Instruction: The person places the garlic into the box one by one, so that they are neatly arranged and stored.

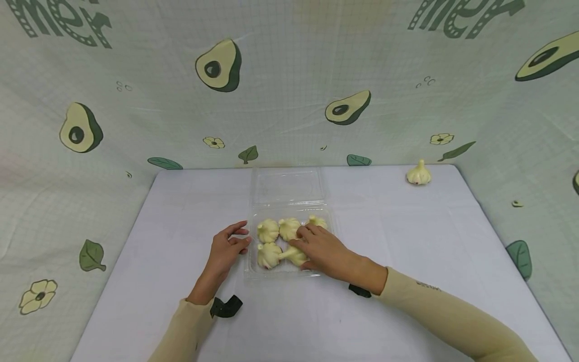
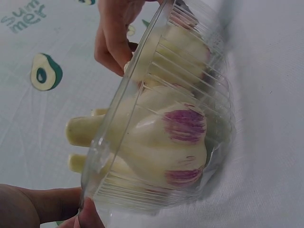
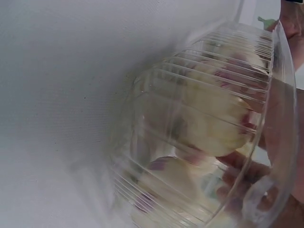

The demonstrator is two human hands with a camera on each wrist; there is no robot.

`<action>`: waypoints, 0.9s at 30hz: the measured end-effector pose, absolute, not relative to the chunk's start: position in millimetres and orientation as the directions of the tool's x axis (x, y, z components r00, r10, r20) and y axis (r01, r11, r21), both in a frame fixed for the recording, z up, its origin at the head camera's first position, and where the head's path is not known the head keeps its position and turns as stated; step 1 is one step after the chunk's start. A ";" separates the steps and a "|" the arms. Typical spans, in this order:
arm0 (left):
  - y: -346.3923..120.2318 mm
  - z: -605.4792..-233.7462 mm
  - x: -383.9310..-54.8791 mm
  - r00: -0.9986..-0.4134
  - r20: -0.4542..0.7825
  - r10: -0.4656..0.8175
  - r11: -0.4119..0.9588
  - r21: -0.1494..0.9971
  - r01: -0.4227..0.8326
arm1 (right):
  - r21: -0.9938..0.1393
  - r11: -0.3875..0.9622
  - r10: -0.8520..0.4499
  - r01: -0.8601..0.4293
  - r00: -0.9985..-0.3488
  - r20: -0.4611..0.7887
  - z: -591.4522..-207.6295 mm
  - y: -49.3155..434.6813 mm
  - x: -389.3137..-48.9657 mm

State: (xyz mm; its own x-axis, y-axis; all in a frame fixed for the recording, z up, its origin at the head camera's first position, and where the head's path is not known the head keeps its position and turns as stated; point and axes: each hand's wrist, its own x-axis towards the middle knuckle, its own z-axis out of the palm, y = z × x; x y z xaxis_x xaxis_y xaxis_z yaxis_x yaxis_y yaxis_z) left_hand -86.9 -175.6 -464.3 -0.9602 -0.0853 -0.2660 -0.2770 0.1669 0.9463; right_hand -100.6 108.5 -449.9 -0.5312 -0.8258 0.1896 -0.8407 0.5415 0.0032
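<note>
A clear plastic clamshell box [image 1: 277,274] holds several garlic bulbs, among them a front-left one [image 1: 269,255] and two behind, left [image 1: 268,231] and middle [image 1: 289,229]. My right hand [image 1: 326,254] reaches over the right side of the box and grips a garlic bulb [image 1: 296,256] that lies tilted, its stem pointing left. Through the wall in the right wrist view, fingers [image 3: 247,178] curl against that bulb [image 3: 216,121]. At the left rim, my left hand [image 1: 228,249] pinches the box edge between thumb and fingers. The right hand partly covers the back-right bulb [image 1: 318,221].
The lid [image 1: 287,186] of the box lies folded back, away from me. Another garlic bulb [image 1: 418,173] stands upright at the table's far right corner. A white cloth covers the table [image 1: 384,211], with an avocado-print curtain [image 1: 289,70] round the back and sides.
</note>
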 end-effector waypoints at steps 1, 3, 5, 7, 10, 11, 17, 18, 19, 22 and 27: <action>-175.5 -464.3 -86.9 -0.960 -0.265 -0.084 0.166 0.947 -0.276 | 0.008 0.547 -0.823 -0.837 -0.537 0.186 -449.3 108.8 -100.2; -175.5 -464.4 -86.9 -0.961 -0.265 -0.082 0.165 0.947 -0.275 | 0.020 0.559 -0.818 -0.829 -0.547 0.179 -448.2 109.9 -99.5; -175.5 -464.3 -87.0 -0.962 -0.263 -0.080 0.165 0.948 -0.273 | 0.028 0.571 -0.812 -0.820 -0.560 0.165 -447.3 111.4 -98.9; -175.6 -464.3 -87.1 -0.962 -0.261 -0.080 0.166 0.948 -0.271 | 0.028 0.583 -0.806 -0.812 -0.574 0.146 -446.8 113.2 -98.7; -175.8 -464.2 -87.1 -0.963 -0.258 -0.082 0.168 0.948 -0.269 | 0.022 0.595 -0.799 -0.803 -0.588 0.127 -446.7 114.9 -98.8; -175.8 -464.1 -87.0 -0.963 -0.258 -0.082 0.169 0.948 -0.268 | 0.018 0.597 -0.797 -0.802 -0.590 0.124 -446.9 115.0 -99.0; -176.2 -464.2 -86.9 -0.962 -0.260 -0.079 0.170 0.948 -0.270 | 0.000 0.590 -0.799 -0.808 -0.583 0.148 -448.3 113.0 -100.2; -176.4 -464.4 -86.9 -0.962 -0.261 -0.079 0.171 0.947 -0.271 | 0.002 0.588 -0.800 -0.809 -0.581 0.151 -448.0 112.6 -100.1; -176.4 -464.3 -86.9 -0.962 -0.261 -0.081 0.172 0.947 -0.271 | 0.000 0.586 -0.800 -0.810 -0.579 0.155 -448.0 112.2 -100.2; -176.3 -464.2 -86.8 -0.962 -0.261 -0.085 0.174 0.946 -0.273 | -0.007 0.583 -0.800 -0.812 -0.576 0.169 -447.4 111.4 -99.9; -175.8 -463.8 -86.8 -0.961 -0.264 -0.082 0.168 0.947 -0.274 | -0.047 0.579 -0.795 -0.814 -0.576 0.189 -446.7 110.9 -98.4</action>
State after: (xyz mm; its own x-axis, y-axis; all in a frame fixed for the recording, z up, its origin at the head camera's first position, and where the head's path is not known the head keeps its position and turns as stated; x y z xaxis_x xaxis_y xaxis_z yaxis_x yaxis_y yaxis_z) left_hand -86.8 -175.8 -463.8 -0.9612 -0.0819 -0.2635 -0.2740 0.1679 0.9470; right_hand -98.4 110.9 -446.7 -0.5763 -0.7952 0.1886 -0.8141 0.5788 -0.0471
